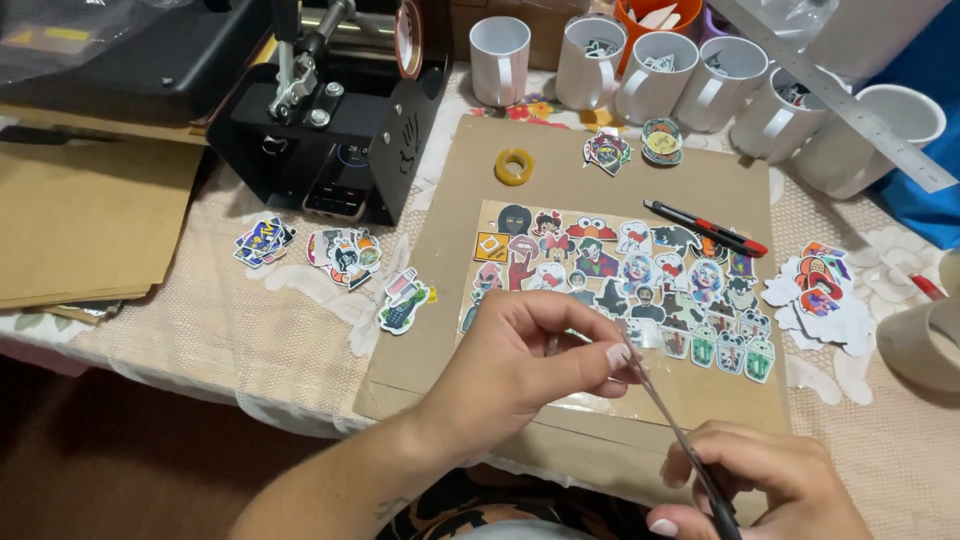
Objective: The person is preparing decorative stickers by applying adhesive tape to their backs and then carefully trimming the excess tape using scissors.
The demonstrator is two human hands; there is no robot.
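Note:
My left hand [510,370] pinches thumb and forefinger together at the lower edge of a sheet of colourful cartoon stickers [620,275], right at the tips of the scissors. What it grips is small and hard to make out. My right hand [760,485] is at the bottom edge of the view, closed on the dark handles of the scissors [672,425]. Their thin blades point up and left toward my left fingertips. The sheet lies on a brown cardboard mat [450,260].
A black mug press [340,110] stands at the back left, with a row of white mugs [650,75] and a metal ruler [840,100] behind. A yellow tape roll [514,166], a red-black utility knife [705,228], piles of cut stickers [345,255] and brown paper [80,220] lie around.

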